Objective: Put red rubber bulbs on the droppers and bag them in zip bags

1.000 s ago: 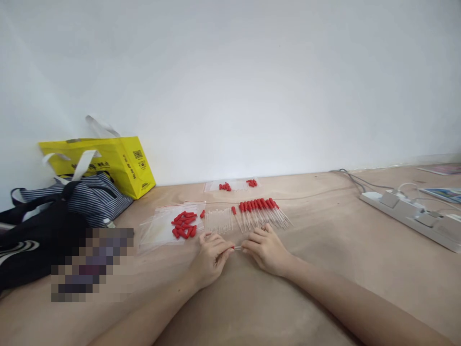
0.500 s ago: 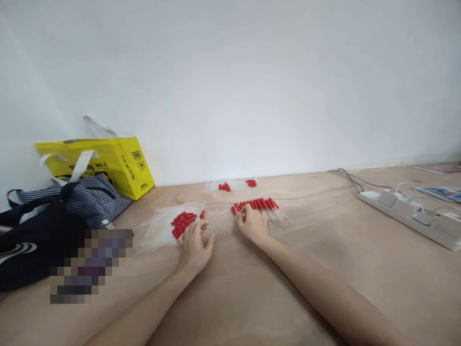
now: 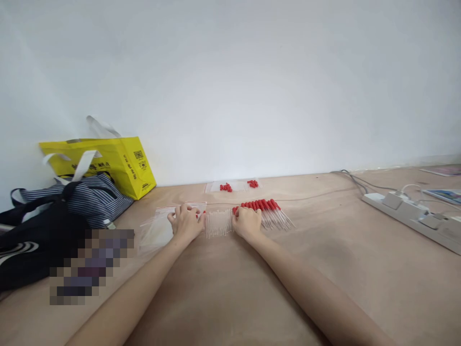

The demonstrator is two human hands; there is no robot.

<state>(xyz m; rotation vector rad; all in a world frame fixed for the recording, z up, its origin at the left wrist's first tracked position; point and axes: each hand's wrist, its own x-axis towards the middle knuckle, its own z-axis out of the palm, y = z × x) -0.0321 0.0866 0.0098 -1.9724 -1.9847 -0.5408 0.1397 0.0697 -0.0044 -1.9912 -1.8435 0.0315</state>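
My left hand point(image 3: 187, 224) is over the pile of small red caps point(image 3: 197, 216) on a clear zip bag point(image 3: 158, 228), its fingers curved and apart. The hand covers most of the caps. Just right of it lies a row of thin clear sticks point(image 3: 219, 223), side by side. My right hand point(image 3: 248, 222) is closed, knuckles up, at the left end of a row of red-capped sticks point(image 3: 268, 205) with thin, pointed ends. Its fingertips are hidden, so what they hold does not show.
Near the wall lies another clear bag point(image 3: 238, 186) with two clusters of red caps point(image 3: 225, 187). A yellow shopping bag point(image 3: 135, 168), a striped bag point(image 3: 108, 199) and a black bag point(image 3: 43, 235) stand at left. A white power strip point(image 3: 414, 216) with plugs and cables lies at right.
My left hand has moved up and forward, from the near edge of the red caps to over them. My right hand has stayed by the capped row, its fingers now further tucked under.
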